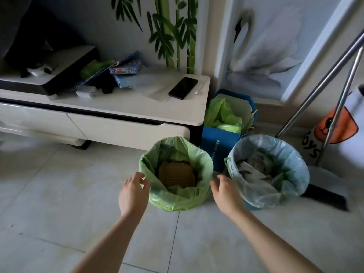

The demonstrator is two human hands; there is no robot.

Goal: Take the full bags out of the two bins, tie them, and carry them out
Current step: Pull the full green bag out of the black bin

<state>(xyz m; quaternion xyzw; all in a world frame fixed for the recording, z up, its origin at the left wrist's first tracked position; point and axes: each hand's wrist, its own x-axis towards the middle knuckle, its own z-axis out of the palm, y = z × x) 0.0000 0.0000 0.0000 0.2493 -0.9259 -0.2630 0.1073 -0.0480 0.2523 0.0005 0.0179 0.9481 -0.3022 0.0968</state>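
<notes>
Two lined bins: green bag [177, 196] left, pale blue bag [275, 192] right. Left hand [134, 191] and right hand [224, 191], both spread and empty, flank the green one; blue box [218, 142] stands behind.

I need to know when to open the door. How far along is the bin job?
Nothing is done yet. The green bag and pale blue bag both sit in their bins, untied. The left hand and right hand flank the green bag, open. Lifting, tying and carrying remain.

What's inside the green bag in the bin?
A flat brown piece of cardboard lies inside the green bag. Whatever sits beneath the cardboard is covered, and the bag's folds hide the bin itself.
</notes>
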